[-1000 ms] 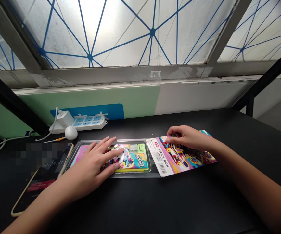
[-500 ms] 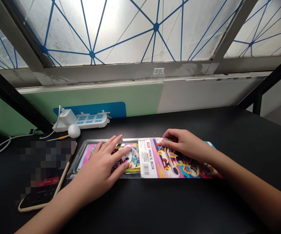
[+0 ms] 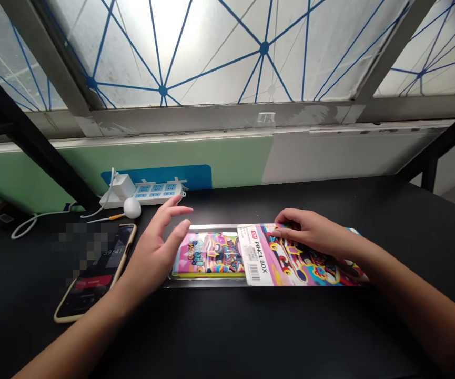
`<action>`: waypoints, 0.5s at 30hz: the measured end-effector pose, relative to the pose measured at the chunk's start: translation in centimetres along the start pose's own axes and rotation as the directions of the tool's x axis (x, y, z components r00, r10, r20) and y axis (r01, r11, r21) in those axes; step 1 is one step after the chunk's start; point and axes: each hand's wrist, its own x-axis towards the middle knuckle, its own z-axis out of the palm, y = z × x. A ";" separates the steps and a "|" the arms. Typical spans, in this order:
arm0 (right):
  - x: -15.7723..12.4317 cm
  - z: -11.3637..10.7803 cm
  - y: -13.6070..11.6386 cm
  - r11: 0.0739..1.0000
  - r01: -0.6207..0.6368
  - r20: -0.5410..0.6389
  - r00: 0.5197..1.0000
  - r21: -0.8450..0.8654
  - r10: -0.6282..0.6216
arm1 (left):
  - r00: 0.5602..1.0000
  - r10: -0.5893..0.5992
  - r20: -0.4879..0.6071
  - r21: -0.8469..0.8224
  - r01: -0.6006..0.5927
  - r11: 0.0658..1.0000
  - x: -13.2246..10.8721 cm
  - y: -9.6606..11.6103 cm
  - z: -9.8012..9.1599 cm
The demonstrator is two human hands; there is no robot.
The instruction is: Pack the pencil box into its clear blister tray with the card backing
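Observation:
A colourful pencil box (image 3: 208,255) lies in a clear plastic tray (image 3: 203,281) on the black table (image 3: 251,331). My left hand (image 3: 157,247) stands on edge at the tray's left end, fingers stretched out and apart, holding nothing. A printed card sleeve marked "PENCIL BOX" (image 3: 290,258) covers the right part of the tray. My right hand (image 3: 314,232) lies on top of that sleeve, its fingers curled and pressing on the sleeve's far edge.
A phone (image 3: 93,273) lies on the table left of my left hand. Behind it are a white power strip (image 3: 148,192) with a plugged charger, a small white ball (image 3: 131,208) and cables. A green and white wall panel and a window run along the table's far edge.
My left hand has lifted off the pencil box and shifted to the tray's left end. The card sleeve slid leftwards over the tray under my right hand. The camera view shifted left.

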 end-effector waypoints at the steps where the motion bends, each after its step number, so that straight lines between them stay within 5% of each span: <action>1: -0.1 -0.3 0.2 1.000 0.010 0.013 1.000 -0.003 -0.010 | 0.998 -0.045 -0.040 -0.060 0.043 0.997 0.3 -0.3 0.1; 6: -0.4 -0.4 -0.1 0.998 0.062 0.096 0.993 0.009 -0.063 | 0.960 -0.265 -0.087 -0.526 0.182 0.831 0.5 -1.2 1.5; 15: 1.8 2.0 -7.0 0.981 0.125 0.130 0.986 -0.149 -0.106 | 0.954 -0.265 -0.137 -0.689 0.100 0.718 0.3 -1.0 1.8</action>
